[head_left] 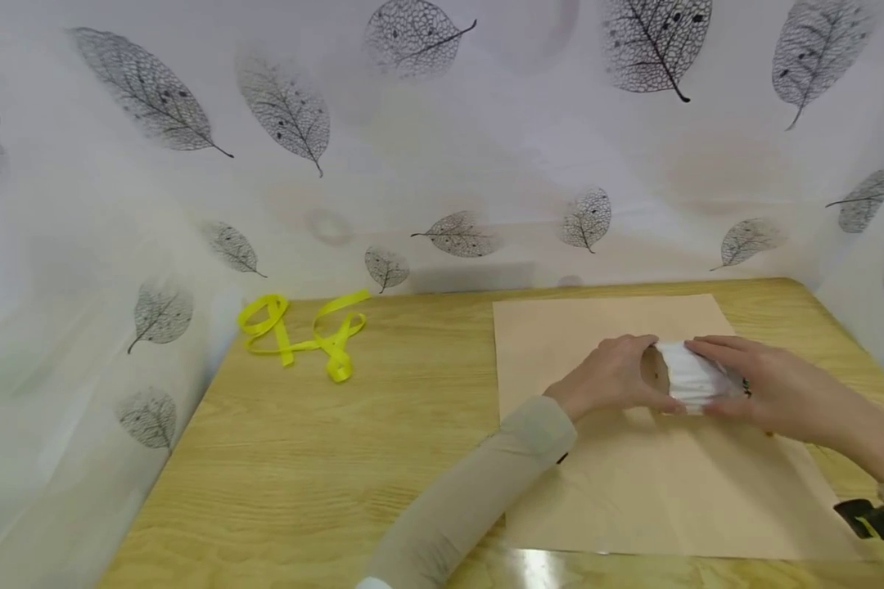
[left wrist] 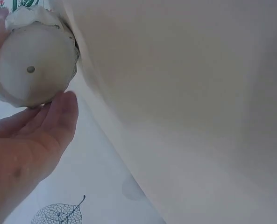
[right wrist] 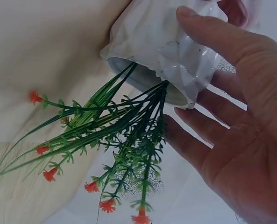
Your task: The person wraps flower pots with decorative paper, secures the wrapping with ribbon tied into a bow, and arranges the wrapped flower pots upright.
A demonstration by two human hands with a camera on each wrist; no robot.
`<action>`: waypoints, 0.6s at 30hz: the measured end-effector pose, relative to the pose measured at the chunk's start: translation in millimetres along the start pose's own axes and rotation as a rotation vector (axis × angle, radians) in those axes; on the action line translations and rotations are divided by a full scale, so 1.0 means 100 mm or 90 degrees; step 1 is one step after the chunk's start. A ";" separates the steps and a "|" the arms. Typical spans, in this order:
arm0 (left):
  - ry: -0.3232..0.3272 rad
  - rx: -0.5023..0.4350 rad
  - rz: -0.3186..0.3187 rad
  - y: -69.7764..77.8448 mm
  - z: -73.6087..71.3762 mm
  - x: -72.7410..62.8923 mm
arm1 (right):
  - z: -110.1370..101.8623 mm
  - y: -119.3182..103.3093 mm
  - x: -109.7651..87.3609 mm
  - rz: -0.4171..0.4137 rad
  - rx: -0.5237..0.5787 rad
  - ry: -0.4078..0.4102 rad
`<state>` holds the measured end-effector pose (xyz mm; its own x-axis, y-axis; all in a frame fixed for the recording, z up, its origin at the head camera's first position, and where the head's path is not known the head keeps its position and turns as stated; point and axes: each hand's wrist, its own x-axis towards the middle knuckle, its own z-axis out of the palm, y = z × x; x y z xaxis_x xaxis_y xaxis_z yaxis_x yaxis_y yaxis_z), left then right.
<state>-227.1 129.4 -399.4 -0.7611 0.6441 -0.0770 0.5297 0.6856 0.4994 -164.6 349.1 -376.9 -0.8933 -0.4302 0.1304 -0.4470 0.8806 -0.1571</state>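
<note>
The left hand (head_left: 615,378) and right hand (head_left: 781,388) grasp a glossy white faceted pot (head_left: 688,376), tipped sideways over light-brown paper (head_left: 582,491) on the wood-grain counter (head_left: 302,466). Good handling probably means firm, even pressure on the smooth walls, with the slender green stems bearing red-orange flowers (right wrist: 150,149) left uncrushed beside the right palm.

Wht faceted pot (head_left: 691,376)'s on its side over brn paper (head_left: 633,507), grn plant (right wrist: 147,144) w/ red flwrs (right wrist: 91,187) poking out.
</note>
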 end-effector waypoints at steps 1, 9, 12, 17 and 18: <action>-0.006 -0.006 0.004 -0.03 0.00 0.00 | 0.01 -0.01 0.01 0.004 -0.001 -0.007; -0.076 0.068 -0.042 -0.51 -0.23 -0.29 | 0.11 -0.04 0.05 0.015 0.028 -0.019; -0.044 0.087 -0.127 -0.73 -0.38 -0.54 | 0.13 -0.05 0.06 0.003 0.018 -0.008; 0.003 -0.002 -0.267 -0.97 -0.47 -0.96 | 0.15 -0.03 0.07 -0.016 0.015 0.019; 0.005 -0.039 -0.284 -0.99 -0.48 -1.02 | 0.15 -0.03 0.07 -0.016 0.015 0.020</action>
<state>-219.8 -20.7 -400.0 -0.9132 0.2871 -0.2894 0.1261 0.8740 0.4692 -170.4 340.5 -390.5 -0.8801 -0.4449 0.1658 -0.4704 0.8645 -0.1770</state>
